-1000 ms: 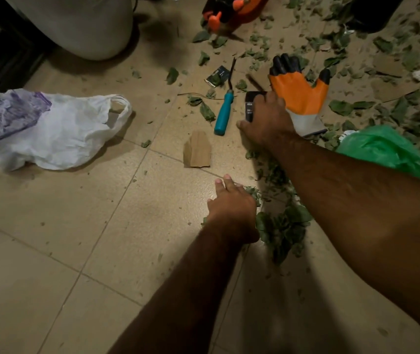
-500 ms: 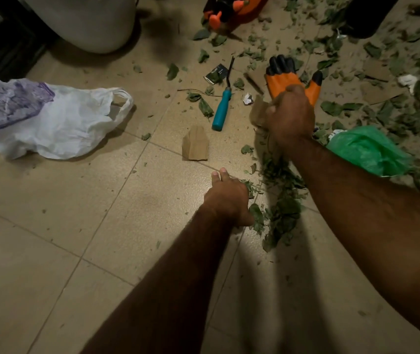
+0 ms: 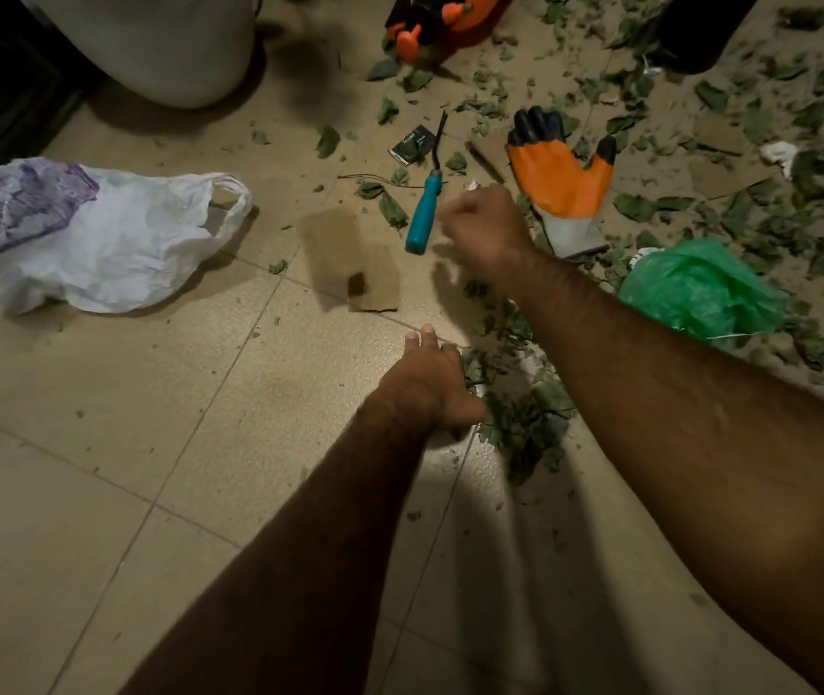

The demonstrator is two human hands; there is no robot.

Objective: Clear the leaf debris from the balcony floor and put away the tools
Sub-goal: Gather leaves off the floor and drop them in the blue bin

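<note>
Left hand point(image 3: 425, 383) lies flat by leaves point(image 3: 525, 423), fingers together. Right hand point(image 3: 485, 223) curls, hold unclear, beside blue screwdriver point(image 3: 425, 213) pointing to floor's point(image 3: 99, 443) far edge.

We see an orange glove with black fingertips point(image 3: 558, 178), a blue-handled tool point(image 3: 424, 220), a green plastic bag point(image 3: 695, 288), and a white-and-purple plastic bag point(image 3: 114, 243).

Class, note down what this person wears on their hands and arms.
Nothing is worn. The left hand and right hand are bare, with no gloves, rings or watch showing. The left forearm and right forearm are hairy, with no sleeves in view. An orange and black glove lies unworn nearby.
</note>
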